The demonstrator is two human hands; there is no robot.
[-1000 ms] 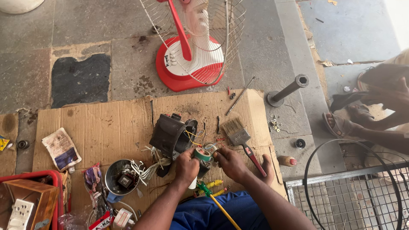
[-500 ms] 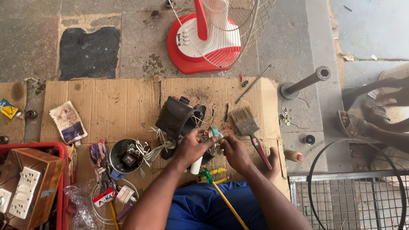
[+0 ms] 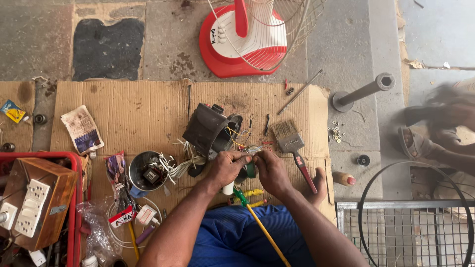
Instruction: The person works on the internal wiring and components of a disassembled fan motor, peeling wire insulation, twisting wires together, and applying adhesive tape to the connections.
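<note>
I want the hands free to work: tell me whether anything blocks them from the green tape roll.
Nothing visible does. Both the left hand and right hand already close around the green tape roll, by the black motor housing. The paintbrush lies apart, to the right.

We count a small yellow-and-blue sachet (image 3: 12,111) at the far left. A worn rectangular printed paper packet (image 3: 82,129) lies on the cardboard sheet (image 3: 143,113); a red-and-white label (image 3: 120,216) sits beside the red crate (image 3: 75,198).
</note>
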